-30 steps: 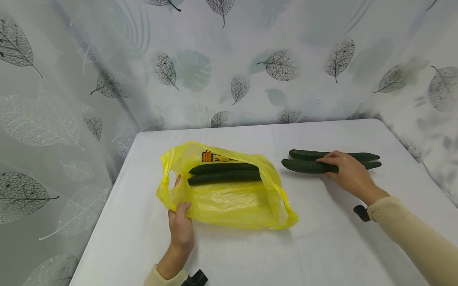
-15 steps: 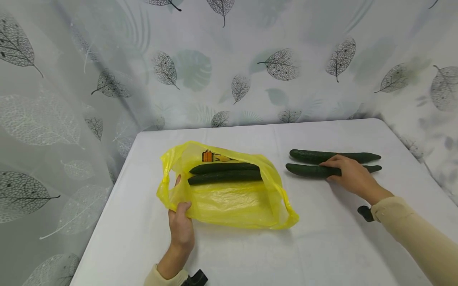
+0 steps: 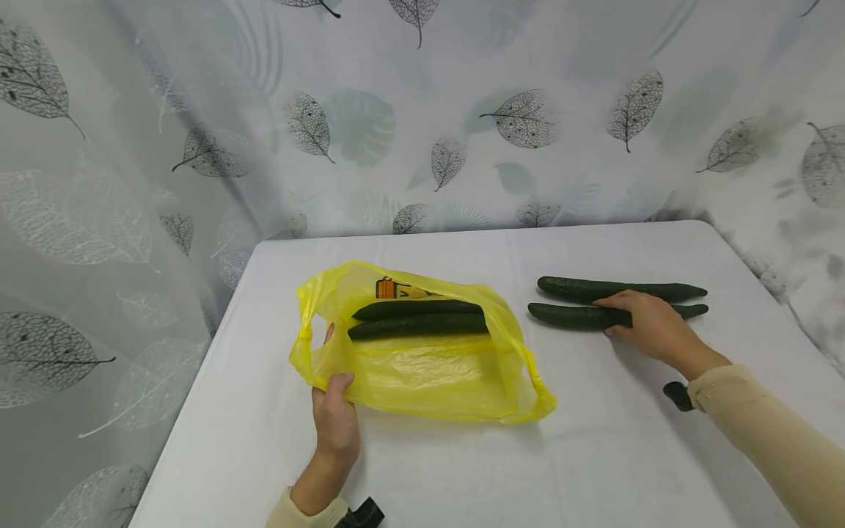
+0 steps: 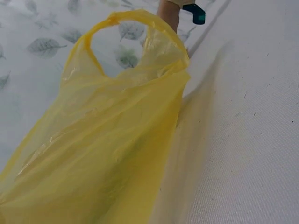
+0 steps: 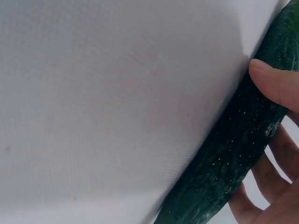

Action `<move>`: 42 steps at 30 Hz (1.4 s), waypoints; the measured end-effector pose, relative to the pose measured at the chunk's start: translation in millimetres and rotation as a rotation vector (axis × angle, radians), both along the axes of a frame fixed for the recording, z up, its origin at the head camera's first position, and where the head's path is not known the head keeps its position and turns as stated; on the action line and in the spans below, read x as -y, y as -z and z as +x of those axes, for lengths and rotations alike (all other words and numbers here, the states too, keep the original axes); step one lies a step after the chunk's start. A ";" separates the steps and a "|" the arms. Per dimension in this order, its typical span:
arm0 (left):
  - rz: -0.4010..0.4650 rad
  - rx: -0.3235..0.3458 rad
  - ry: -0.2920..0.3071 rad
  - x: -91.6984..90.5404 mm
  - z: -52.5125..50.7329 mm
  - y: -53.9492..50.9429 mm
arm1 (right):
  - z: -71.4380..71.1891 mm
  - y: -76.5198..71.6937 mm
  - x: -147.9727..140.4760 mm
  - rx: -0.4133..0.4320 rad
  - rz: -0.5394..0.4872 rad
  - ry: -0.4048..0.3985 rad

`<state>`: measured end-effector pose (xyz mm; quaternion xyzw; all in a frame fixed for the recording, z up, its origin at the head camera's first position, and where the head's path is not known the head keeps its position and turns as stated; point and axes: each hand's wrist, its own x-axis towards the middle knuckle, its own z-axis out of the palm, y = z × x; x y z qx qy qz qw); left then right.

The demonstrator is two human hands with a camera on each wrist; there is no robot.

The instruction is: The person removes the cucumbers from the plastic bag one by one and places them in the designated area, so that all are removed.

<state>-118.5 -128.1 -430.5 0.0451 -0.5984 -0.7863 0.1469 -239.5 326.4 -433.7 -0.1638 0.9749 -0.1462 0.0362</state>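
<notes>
In the head view a yellow plastic bag (image 3: 429, 374) lies with its mouth facing up, two dark green cucumbers (image 3: 419, 326) side by side within it. My left hand (image 3: 337, 425) grips the bag's near left edge, thumb on the outside and some fingers behind the plastic. On the right, my right hand (image 3: 656, 330) holds the nearer of two more cucumbers (image 3: 574, 316) around its middle. The farther cucumber (image 3: 581, 289) lies just behind it. The right wrist view shows the thumb on one side of the cucumber (image 5: 233, 140) and fingers curled at the other.
A white-covered table (image 3: 462, 477) carries everything. Behind it and along the left hangs a leaf-patterned curtain (image 3: 409, 110). The bag's handle loop (image 4: 135, 16) stands up in the left wrist view.
The nearer right cucumber, held in my right hand, has shifted slightly right and toward me, opening a gap from the farther one. My left hand and the bag look nearly unchanged.
</notes>
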 end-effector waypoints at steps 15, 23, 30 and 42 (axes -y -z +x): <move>-0.009 -0.017 0.001 0.1 -1.6 -2.7 | 3.7 -20.8 20.0 0.046 -0.124 0.063; -0.011 0.007 0.007 -1.0 -1.5 -3.2 | 5.7 -38.5 48.4 0.022 -0.193 0.072; -0.011 0.009 0.016 -1.4 -1.2 -1.2 | 14.7 -60.9 84.6 -0.024 -0.288 0.017; -0.021 0.031 0.018 -2.5 1.8 -2.9 | 43.1 -106.2 157.4 -0.088 -0.429 -0.153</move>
